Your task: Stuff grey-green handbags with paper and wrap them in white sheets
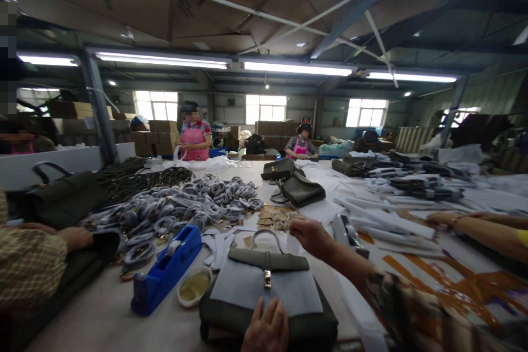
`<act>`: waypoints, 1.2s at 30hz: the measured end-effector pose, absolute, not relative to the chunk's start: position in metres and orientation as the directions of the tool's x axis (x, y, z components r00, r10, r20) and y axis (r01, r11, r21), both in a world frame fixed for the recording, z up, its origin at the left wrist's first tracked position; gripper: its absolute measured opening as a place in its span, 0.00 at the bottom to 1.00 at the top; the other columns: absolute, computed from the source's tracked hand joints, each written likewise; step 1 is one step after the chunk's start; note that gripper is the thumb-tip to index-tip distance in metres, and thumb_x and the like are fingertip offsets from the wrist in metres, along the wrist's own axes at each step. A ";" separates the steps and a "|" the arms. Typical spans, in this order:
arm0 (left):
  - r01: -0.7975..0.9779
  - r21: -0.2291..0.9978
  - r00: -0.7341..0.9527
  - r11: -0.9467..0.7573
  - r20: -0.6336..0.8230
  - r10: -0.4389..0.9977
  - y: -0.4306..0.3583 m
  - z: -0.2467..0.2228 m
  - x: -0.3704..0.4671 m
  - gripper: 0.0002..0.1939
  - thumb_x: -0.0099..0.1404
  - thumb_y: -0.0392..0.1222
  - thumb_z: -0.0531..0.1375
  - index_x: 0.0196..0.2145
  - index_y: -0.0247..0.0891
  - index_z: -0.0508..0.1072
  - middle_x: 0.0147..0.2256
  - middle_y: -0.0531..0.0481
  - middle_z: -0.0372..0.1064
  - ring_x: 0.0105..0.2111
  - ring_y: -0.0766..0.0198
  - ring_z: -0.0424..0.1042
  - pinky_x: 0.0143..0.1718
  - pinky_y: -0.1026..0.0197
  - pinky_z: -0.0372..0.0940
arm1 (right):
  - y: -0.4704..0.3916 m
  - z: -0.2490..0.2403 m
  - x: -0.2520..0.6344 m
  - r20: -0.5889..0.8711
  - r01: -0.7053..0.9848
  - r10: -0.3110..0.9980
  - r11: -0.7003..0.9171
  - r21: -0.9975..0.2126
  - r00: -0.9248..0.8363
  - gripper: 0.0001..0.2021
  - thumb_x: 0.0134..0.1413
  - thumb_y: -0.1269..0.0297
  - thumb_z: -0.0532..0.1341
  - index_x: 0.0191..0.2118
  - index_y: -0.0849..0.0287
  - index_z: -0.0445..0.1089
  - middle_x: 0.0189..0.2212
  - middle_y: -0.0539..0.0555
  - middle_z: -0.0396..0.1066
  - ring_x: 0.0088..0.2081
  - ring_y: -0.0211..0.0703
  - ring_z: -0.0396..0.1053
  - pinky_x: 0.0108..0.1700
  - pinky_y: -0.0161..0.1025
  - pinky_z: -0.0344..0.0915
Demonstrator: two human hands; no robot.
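A dark olive handbag lies in front of me, its flap fastened by a gold-coloured clasp. Grey-white sheeting covers its front below the flap, and a pale wrapped handle arches behind. My left hand rests on the bag's lower front, fingers stretched out flat. Beyond the bag's right side, my right hand is raised with its fingers curled together. A pale card shows just under those fingers; whether they hold it is unclear. Near that hand lies a pile of tan tags and strings.
A blue tape dispenser and small bowl stand left of the bag. Behind them are heaped wrapped straps. More handbags lie farther back. Co-workers' arms reach in from the left and right.
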State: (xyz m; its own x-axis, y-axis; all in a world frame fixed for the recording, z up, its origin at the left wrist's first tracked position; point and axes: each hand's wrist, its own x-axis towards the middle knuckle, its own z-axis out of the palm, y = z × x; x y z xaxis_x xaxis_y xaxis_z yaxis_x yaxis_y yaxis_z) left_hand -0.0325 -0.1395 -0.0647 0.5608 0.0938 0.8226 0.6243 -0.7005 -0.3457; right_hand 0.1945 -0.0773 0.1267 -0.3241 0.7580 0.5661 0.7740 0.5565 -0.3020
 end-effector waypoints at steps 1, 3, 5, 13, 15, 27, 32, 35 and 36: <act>0.625 -0.346 0.558 -0.700 0.825 0.090 -0.139 -0.065 -0.032 0.23 0.75 0.34 0.41 0.41 0.39 0.77 0.40 0.48 0.76 0.46 0.59 0.72 0.50 0.54 0.66 | -0.069 0.131 0.196 0.572 0.780 0.759 0.547 -0.303 -0.310 0.08 0.59 0.73 0.60 0.30 0.57 0.71 0.30 0.51 0.73 0.33 0.42 0.69 0.38 0.36 0.61; 0.624 -0.344 0.549 -0.701 0.832 0.080 -0.138 -0.067 -0.032 0.23 0.76 0.34 0.41 0.40 0.39 0.77 0.40 0.48 0.76 0.45 0.60 0.73 0.49 0.55 0.67 | -0.056 0.136 0.198 0.582 0.790 0.761 0.531 -0.306 -0.286 0.07 0.59 0.73 0.61 0.30 0.58 0.72 0.30 0.52 0.73 0.33 0.42 0.69 0.38 0.37 0.62; 0.626 -0.334 0.532 -0.705 0.844 0.072 -0.136 -0.070 -0.032 0.23 0.76 0.33 0.41 0.39 0.39 0.76 0.39 0.49 0.76 0.44 0.61 0.73 0.48 0.56 0.67 | -0.045 0.140 0.198 0.586 0.793 0.762 0.525 -0.310 -0.275 0.07 0.59 0.72 0.61 0.31 0.58 0.73 0.30 0.53 0.74 0.33 0.42 0.70 0.38 0.37 0.62; 0.623 -0.307 0.504 -0.719 0.861 0.069 -0.133 -0.078 -0.030 0.22 0.75 0.33 0.43 0.38 0.40 0.77 0.38 0.49 0.76 0.42 0.62 0.75 0.47 0.58 0.70 | -0.041 0.147 0.182 0.586 0.757 0.748 0.568 -0.323 -0.311 0.06 0.58 0.73 0.63 0.30 0.59 0.74 0.31 0.53 0.75 0.33 0.41 0.70 0.38 0.37 0.63; 0.627 -0.302 0.506 -0.718 0.859 0.081 -0.134 -0.075 -0.030 0.22 0.75 0.33 0.43 0.38 0.40 0.77 0.38 0.49 0.76 0.42 0.62 0.75 0.47 0.58 0.70 | -0.056 0.145 0.175 0.582 0.739 0.740 0.590 -0.324 -0.336 0.06 0.59 0.73 0.63 0.31 0.59 0.74 0.30 0.52 0.75 0.33 0.41 0.70 0.37 0.36 0.62; 0.619 -0.175 0.505 -0.766 0.836 0.217 -0.154 -0.055 -0.039 0.23 0.75 0.33 0.40 0.46 0.38 0.74 0.41 0.46 0.77 0.47 0.60 0.75 0.57 0.54 0.67 | -0.190 0.006 0.143 0.670 0.664 0.559 0.737 -0.130 -0.489 0.15 0.68 0.70 0.52 0.28 0.56 0.66 0.24 0.49 0.69 0.26 0.39 0.64 0.30 0.36 0.57; 0.629 -0.127 0.579 -0.767 0.735 0.352 -0.170 -0.034 -0.045 0.22 0.78 0.38 0.41 0.59 0.34 0.68 0.47 0.44 0.77 0.52 0.58 0.75 0.56 0.52 0.69 | -0.209 0.013 0.135 0.690 0.664 0.556 0.733 -0.146 -0.463 0.18 0.74 0.68 0.47 0.32 0.56 0.68 0.28 0.51 0.71 0.30 0.41 0.65 0.36 0.37 0.62; 0.627 -0.105 0.595 -0.772 0.704 0.388 -0.171 -0.031 -0.044 0.22 0.79 0.39 0.42 0.63 0.38 0.65 0.48 0.46 0.77 0.52 0.59 0.75 0.55 0.50 0.71 | -0.218 0.013 0.135 0.690 0.649 0.532 0.752 -0.118 -0.491 0.17 0.75 0.66 0.48 0.34 0.57 0.69 0.32 0.53 0.73 0.34 0.43 0.67 0.39 0.40 0.65; 0.628 -0.093 0.591 -0.773 0.704 0.395 -0.171 -0.032 -0.044 0.21 0.79 0.40 0.43 0.62 0.42 0.67 0.48 0.47 0.77 0.52 0.58 0.75 0.55 0.49 0.71 | -0.222 0.012 0.137 0.686 0.642 0.532 0.757 -0.121 -0.497 0.16 0.74 0.66 0.49 0.35 0.57 0.70 0.34 0.53 0.74 0.36 0.44 0.68 0.41 0.41 0.66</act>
